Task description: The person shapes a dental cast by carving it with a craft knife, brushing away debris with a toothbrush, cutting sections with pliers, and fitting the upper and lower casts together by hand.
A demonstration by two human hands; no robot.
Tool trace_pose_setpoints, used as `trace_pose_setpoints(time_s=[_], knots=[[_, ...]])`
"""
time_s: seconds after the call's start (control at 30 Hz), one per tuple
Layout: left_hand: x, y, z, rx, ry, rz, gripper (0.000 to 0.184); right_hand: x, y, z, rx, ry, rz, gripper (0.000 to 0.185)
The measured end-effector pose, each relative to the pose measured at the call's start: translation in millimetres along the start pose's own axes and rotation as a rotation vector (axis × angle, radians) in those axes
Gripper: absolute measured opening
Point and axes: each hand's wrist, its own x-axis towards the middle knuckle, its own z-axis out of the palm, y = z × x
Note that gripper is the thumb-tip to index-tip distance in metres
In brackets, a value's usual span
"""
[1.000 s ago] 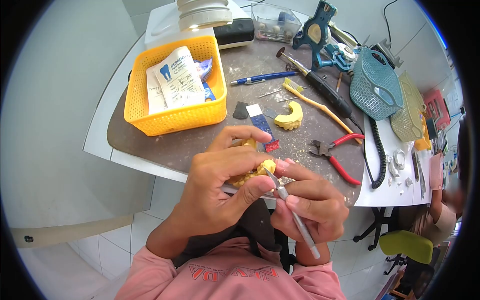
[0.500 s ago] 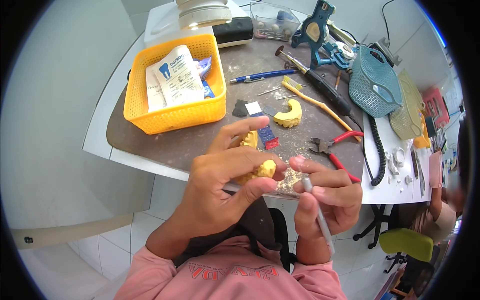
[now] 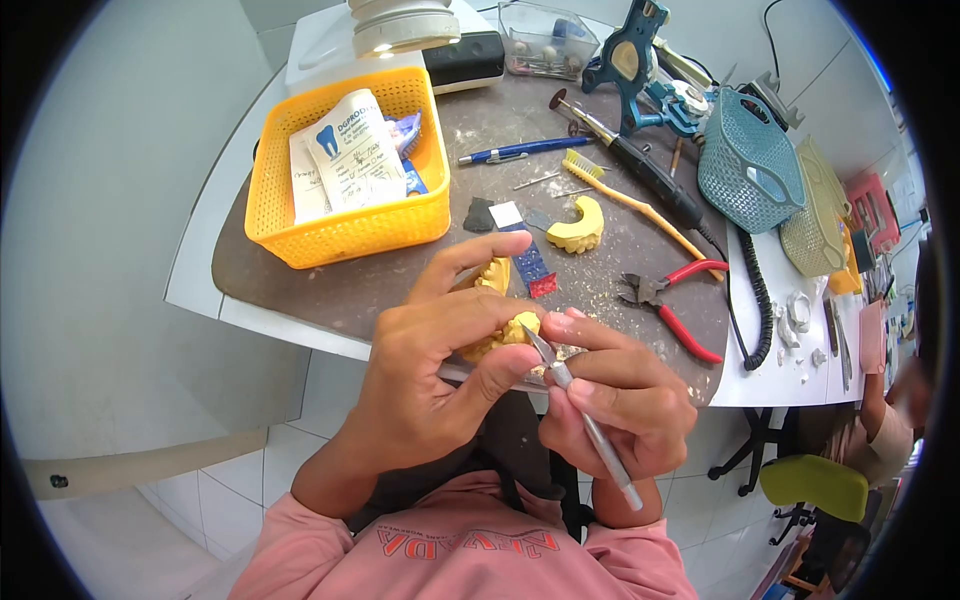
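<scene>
My left hand [image 3: 430, 350] is wrapped round a yellow dental model [image 3: 521, 327] near the table's front edge; its fingers hide part of the model. A silver craft knife [image 3: 600, 440] is pinched in my right hand [image 3: 630, 400], with its blade tip against the model's near end. Another yellow, horseshoe-shaped model [image 3: 577, 227] lies on the table beyond my hands. Between it and my left hand is a blue strip [image 3: 527, 262] with white and red ends. Pale yellow shavings are scattered around my right fingertips.
A yellow basket [image 3: 350, 235] holds papers. Red-handled cutters [image 3: 688, 334], a toothbrush [image 3: 645, 213], a black handpiece [image 3: 655, 180] and a blue pen [image 3: 525, 151] lie on the grey mat. A teal basket [image 3: 750, 170] stands right. Another person [image 3: 878, 430] is at the far right.
My right hand first drew the knife away to the right, then came back to the model. The blade touches it again. My left hand has kept its hold.
</scene>
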Motion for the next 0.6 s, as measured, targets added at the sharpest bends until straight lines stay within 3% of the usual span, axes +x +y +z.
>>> trace_pose_setpoints(time_s=[0.07,0.17,0.23,0.37,0.43,0.6], knots=[[-1,1,0,0.009,0.004,0.016,0.028,-1,2,3,-0.03,0.049,0.004,0.024],[-2,5,0,-0.043,-0.027,-0.057,0.042,-6,9,0,-0.001,0.172,0.021,0.025],[2,2,-3,0.329,0.0,0.149,0.031,-7,9,-5,0.057,0.242,0.035,0.023],[-3,12,-1,0.582,0.093,0.108,0.028,-6,6,-15,0.224,0.277,0.168,0.022],[-7,18,-5,0.788,0.037,0.076,0.042,-5,6,-17,0.191,0.253,0.183,0.022],[-6,14,-9,0.743,0.044,0.059,0.06,1,1,-10,0.098,0.281,0.254,0.019]])
